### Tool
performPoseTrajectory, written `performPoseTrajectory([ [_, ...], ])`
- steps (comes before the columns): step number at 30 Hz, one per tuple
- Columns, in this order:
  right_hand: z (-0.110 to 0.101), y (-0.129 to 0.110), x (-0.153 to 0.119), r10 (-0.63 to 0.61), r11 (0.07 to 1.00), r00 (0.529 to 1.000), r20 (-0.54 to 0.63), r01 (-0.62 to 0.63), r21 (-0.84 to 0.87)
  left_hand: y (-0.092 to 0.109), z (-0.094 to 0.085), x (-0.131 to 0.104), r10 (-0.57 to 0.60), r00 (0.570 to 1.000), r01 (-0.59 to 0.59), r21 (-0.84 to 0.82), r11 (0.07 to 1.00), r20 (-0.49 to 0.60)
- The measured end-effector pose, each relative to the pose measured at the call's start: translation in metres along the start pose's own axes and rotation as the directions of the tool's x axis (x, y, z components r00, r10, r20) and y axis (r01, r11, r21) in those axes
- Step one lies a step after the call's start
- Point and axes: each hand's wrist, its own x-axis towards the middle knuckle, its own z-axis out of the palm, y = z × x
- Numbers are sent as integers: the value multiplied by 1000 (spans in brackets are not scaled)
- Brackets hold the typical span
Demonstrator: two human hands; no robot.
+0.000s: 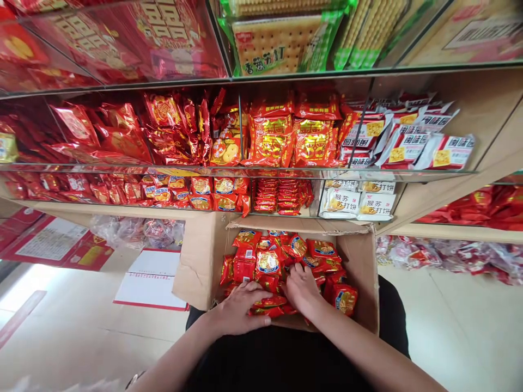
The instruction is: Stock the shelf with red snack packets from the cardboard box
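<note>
Tiered shelf [286, 174], red packets [272, 139] and white packets [341, 203] in glass-divided compartments, pale tiled floor [449, 310]

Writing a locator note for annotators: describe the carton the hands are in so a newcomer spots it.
Start at the snack shelves. Just below them, centre frame, is an open carton of red packets. It's plain brown, unlike the labelled red box at far left, with left hand and right hand inside.

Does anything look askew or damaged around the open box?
Yes. The red-and-white cracker packets on the right of the shelf above lean in an uneven heap, unlike the neater red packets nearby. The cardboard box has a creased left flap.
</note>
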Motion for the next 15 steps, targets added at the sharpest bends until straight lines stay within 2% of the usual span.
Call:
performPoseTrajectory([
  [4,2,1,-6,12,999,1000,9,-12,-34,-5,9,-1,-78,996,81,66,995,-46],
  [7,5,2,0,47,998,999,13,-47,-36,-7,18,1,-119,989,128,94,987,-93],
  [11,8,7,7,80,997,997,17,-80,-21,-8,22,2,-107,986,120,97,988,-128],
  [15,7,16,1,19,1000,1000,-9,-19,-10,-11,24,2,-106,980,121,80,990,-166],
])
